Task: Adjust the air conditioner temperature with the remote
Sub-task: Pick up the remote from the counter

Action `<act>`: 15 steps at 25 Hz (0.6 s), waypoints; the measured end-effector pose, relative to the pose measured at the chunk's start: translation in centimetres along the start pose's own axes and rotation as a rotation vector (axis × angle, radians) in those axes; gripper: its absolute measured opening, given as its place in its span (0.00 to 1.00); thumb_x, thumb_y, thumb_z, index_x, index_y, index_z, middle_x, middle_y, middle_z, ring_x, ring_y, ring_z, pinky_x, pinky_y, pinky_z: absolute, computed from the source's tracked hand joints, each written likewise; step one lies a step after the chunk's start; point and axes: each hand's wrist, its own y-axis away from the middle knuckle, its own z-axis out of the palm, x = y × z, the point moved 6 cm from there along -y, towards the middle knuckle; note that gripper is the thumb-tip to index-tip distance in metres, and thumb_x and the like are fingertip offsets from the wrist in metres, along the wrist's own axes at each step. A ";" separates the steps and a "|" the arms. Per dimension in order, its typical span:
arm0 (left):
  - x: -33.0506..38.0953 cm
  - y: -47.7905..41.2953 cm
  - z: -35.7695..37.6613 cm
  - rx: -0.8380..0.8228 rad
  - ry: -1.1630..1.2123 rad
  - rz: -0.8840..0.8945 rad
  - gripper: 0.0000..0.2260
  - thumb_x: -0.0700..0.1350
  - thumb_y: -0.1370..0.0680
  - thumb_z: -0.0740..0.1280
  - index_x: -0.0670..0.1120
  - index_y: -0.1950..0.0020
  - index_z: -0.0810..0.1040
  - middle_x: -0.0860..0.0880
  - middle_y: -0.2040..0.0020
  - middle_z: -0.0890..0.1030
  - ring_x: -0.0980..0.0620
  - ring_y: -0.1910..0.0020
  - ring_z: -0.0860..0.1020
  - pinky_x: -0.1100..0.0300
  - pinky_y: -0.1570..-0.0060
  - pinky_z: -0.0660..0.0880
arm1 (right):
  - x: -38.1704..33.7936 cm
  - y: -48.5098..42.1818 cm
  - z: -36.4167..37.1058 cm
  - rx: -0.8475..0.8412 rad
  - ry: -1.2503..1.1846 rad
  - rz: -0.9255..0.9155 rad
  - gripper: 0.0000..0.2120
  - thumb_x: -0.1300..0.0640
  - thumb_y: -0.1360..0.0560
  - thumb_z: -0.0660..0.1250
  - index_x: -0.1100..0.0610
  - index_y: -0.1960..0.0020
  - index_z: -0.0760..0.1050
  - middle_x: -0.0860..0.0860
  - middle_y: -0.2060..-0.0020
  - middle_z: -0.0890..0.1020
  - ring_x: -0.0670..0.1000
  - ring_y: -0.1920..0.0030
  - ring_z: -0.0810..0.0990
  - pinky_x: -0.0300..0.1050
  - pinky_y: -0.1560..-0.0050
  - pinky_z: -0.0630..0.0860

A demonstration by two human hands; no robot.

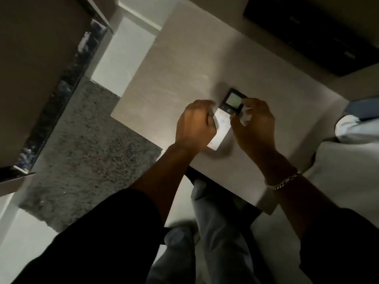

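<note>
Remote [223, 119] at frame centre, above pale table [170, 78]; left hand [194, 128] clasps lower body, right hand [254, 124] pinches screen end. Advice: steady grip, thumb squarely on temperature key.

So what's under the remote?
The pale table is under the remote. Both hands, left and right, hold its sides, so whether it lies flat or is lifted can't be seen.

Pale table [174, 78], remote [223, 119] (hand-held) over it
</note>
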 end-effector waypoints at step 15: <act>-5.0 2.2 -6.1 0.090 0.744 -0.660 0.07 0.38 0.25 0.66 0.45 0.57 0.83 0.46 0.56 0.85 0.47 0.56 0.84 0.52 0.53 0.82 | -7.5 0.7 3.8 -0.210 -0.414 0.134 0.19 0.61 0.32 0.76 0.58 0.41 0.79 0.50 0.52 0.85 0.48 0.57 0.84 0.37 0.58 0.82</act>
